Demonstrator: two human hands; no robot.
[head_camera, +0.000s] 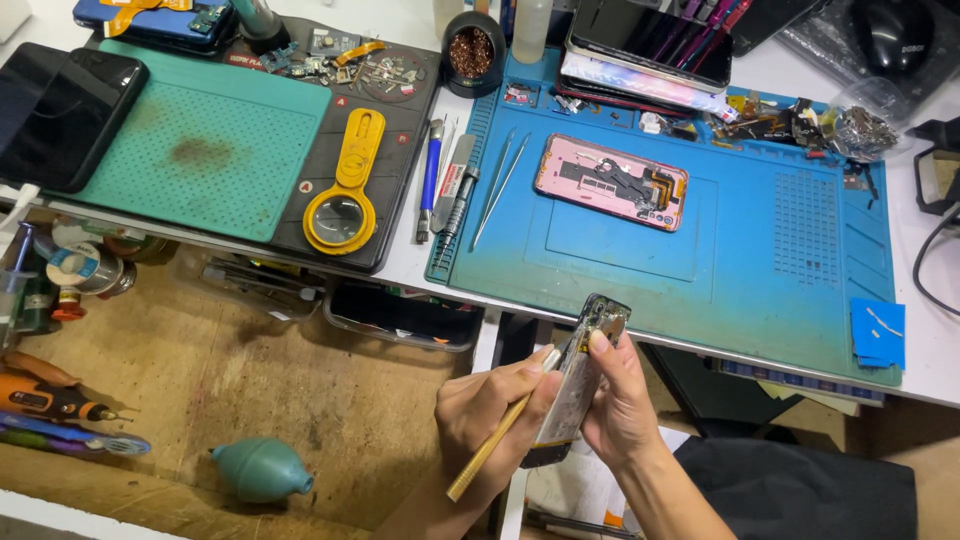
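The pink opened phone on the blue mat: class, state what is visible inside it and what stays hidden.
Inside the pink opened phone show dark boards, metal shields and an orange flex cable. Whatever lies beneath those parts is covered, and the blue mat under the phone is hidden too.

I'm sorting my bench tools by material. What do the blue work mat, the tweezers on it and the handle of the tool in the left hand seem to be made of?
Blue work mat: likely silicone or rubber, with a matte surface and moulded recesses.
Tweezers: metal, thin with a silvery sheen.
Handle in the left hand: probably bamboo or wood, with a pale tan matte look; plastic cannot be ruled out.
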